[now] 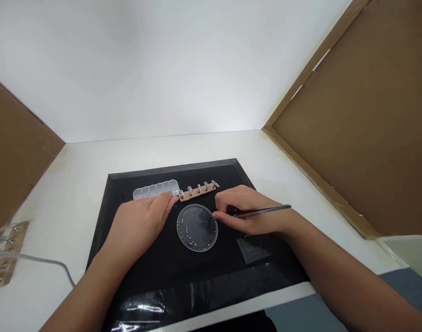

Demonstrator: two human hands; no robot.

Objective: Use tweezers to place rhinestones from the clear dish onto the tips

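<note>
Head view: right hand (247,210) pinching tweezers (262,211), left hand (142,221) flat on strip (197,191).

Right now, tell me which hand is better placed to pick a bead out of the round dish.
Right. The right hand holds tweezers with tips at the dish rim; the left hand rests on the wooden strip.

A white counter (287,166) runs back to a white wall, with brown boards standing at either side. A black mat (155,272) lies flat across its middle, its near edge glossy with reflections. On the counter's left edge sits a small wooden strip with metal studs (5,253), a grey cable (41,262) curving beside it.
</note>
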